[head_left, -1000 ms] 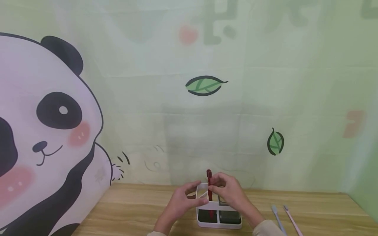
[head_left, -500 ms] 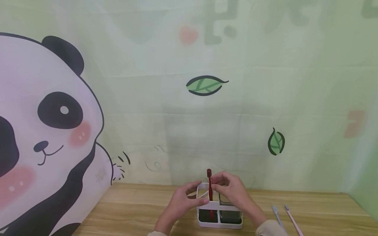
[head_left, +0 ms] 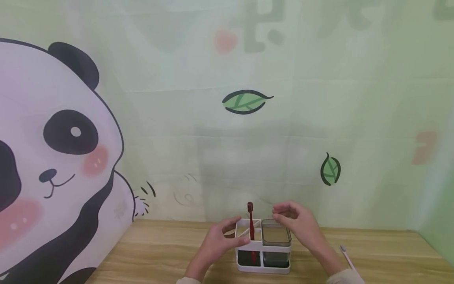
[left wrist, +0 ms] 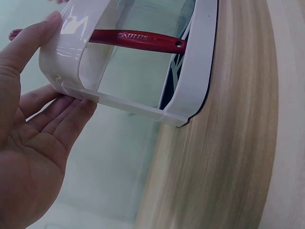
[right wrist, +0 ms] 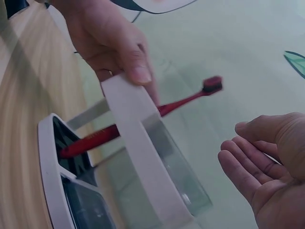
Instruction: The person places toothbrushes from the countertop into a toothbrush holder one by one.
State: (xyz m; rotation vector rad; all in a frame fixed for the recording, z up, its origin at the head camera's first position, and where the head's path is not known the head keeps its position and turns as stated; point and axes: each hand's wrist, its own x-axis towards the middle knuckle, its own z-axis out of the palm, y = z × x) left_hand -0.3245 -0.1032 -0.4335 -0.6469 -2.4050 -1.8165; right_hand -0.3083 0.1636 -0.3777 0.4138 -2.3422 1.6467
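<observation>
A white toothbrush holder (head_left: pixel 263 270) with a dark base stands on the wooden table. My left hand (head_left: pixel 217 241) grips its left side, thumb at the front of the upper frame and fingers behind. Upright in the left part of the holder is a red toothbrush (head_left: pixel 251 225), bristle head up; its handle end reaches down to the base in the left wrist view. A clear grey cup (right wrist: pixel 183 167) fills the right part. My right hand (head_left: pixel 299 223) is off to the right above the cup, fingers loosely bent, holding nothing, apart from the brush in the right wrist view.
A pink toothbrush (head_left: pixel 348 257) lies on the table (head_left: pixel 393 252) at the right, beside my right forearm. Behind the table hangs a pale green cloth (head_left: pixel 159 138) printed with a panda and leaves.
My right hand has let go of the red toothbrush and moved right, uncovering the cup. Its forearm now hides the blue toothbrush. My left hand keeps its grip on the holder.
</observation>
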